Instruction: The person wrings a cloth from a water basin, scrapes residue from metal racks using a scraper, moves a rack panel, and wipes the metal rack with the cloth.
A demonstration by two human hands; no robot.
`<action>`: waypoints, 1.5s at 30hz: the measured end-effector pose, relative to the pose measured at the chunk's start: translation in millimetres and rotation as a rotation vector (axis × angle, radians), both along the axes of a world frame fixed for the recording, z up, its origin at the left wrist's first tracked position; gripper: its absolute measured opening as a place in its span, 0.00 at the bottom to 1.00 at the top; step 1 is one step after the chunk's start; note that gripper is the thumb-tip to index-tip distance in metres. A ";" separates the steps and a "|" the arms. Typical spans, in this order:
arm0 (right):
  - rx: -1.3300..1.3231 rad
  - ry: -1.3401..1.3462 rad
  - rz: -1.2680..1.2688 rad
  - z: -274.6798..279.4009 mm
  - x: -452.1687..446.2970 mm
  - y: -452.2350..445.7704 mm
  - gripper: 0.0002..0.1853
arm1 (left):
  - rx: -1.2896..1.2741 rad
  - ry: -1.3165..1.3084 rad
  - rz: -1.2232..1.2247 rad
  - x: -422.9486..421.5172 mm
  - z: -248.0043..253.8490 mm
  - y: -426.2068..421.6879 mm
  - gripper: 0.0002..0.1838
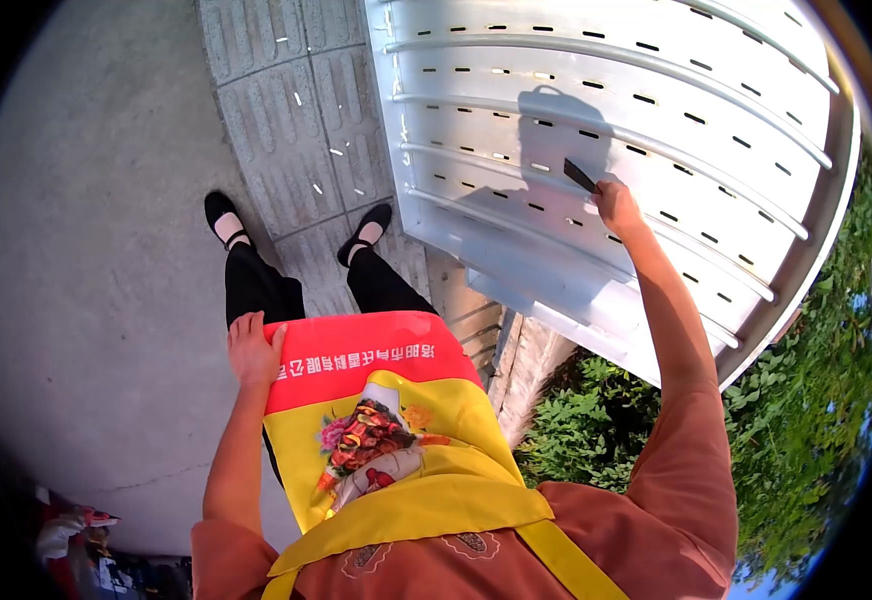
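Observation:
My right hand (618,207) is closed on one end of a dark, flat scraper-like blade (579,176). The blade points up and left over a large pale metal panel (516,225) that has rows of slots and raised ribs. Whether its tip touches the metal, I cannot tell. Low on my left side, my left hand (255,350) rests at the edge of a red and yellow apron (476,455), its fingers stretched out along the thigh. The apron carries printed characters and a picture of food.
Grooved paving tiles (291,120) with small white bits run beside the panel, and grey pavement (106,250) lies to the left. Green shrubs (601,400) grow under and beyond the panel. Assorted items (81,540) are at the lower left.

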State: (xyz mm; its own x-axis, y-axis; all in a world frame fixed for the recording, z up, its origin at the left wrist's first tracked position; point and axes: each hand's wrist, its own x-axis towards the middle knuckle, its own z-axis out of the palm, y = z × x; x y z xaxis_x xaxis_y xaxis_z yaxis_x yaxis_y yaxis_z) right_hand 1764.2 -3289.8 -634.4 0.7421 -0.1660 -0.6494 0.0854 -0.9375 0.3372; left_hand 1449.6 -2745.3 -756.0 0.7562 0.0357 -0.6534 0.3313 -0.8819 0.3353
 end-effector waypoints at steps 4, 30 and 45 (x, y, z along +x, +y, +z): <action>-0.070 -0.087 0.013 -50.7 -8.0 -0.1 0.09 | -0.006 0.002 0.033 -2.8 0.8 1.8 0.25; 0.076 0.047 -0.130 -79.7 -3.9 68.9 0.11 | -0.037 -0.004 0.067 1.6 3.8 10.3 0.22; 0.069 0.066 -0.098 -75.6 0.5 44.2 0.11 | -0.069 -0.006 0.117 9.6 -1.6 3.2 0.22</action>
